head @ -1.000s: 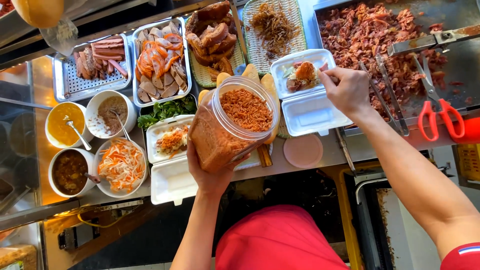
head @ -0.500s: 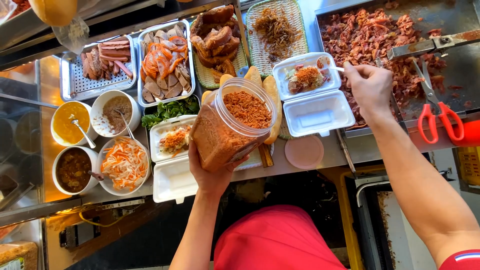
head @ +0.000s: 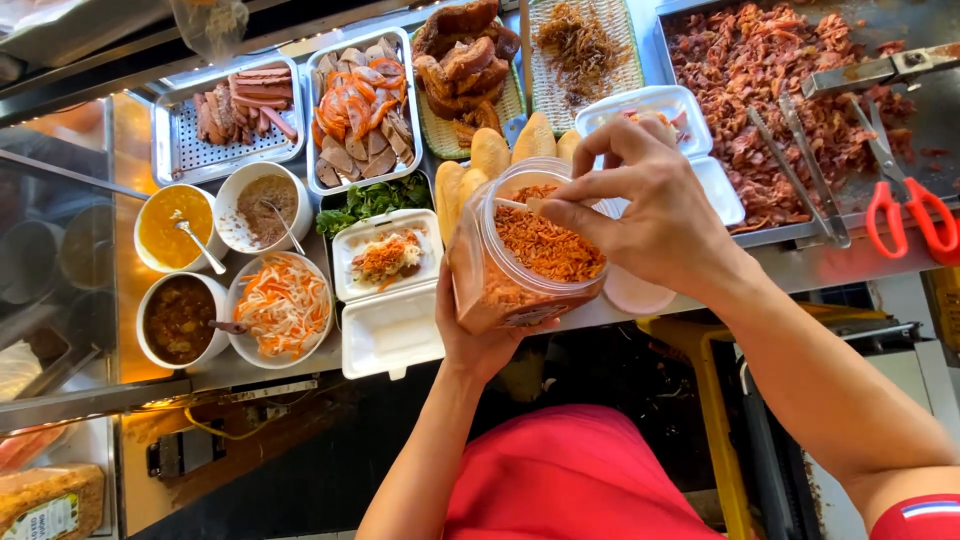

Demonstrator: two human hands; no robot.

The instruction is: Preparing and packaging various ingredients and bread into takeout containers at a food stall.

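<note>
Both hands are busy: my left hand [head: 478, 335] grips the plastic jar [head: 520, 262], and my right hand [head: 640, 215], back from the foam box [head: 715, 180], pinches orange shreds [head: 545, 245] inside.

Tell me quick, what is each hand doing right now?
Left hand: closed around the clear plastic jar of orange shreds, holding it tilted.
Right hand: fingers pinched together inside the jar's mouth.

Hidden and cut-off parts at the food counter

Right hand [head: 650, 215] covering most of the white foam box [head: 690, 110] behind it; fingertips dipped into the plastic jar [head: 525, 265], pinch unclear. Left hand [head: 480, 335] mostly behind the jar. Meat tray [head: 800, 80] and red scissors [head: 915, 215] cut at right edge; packet [head: 50, 505] cropped lower left.
</note>
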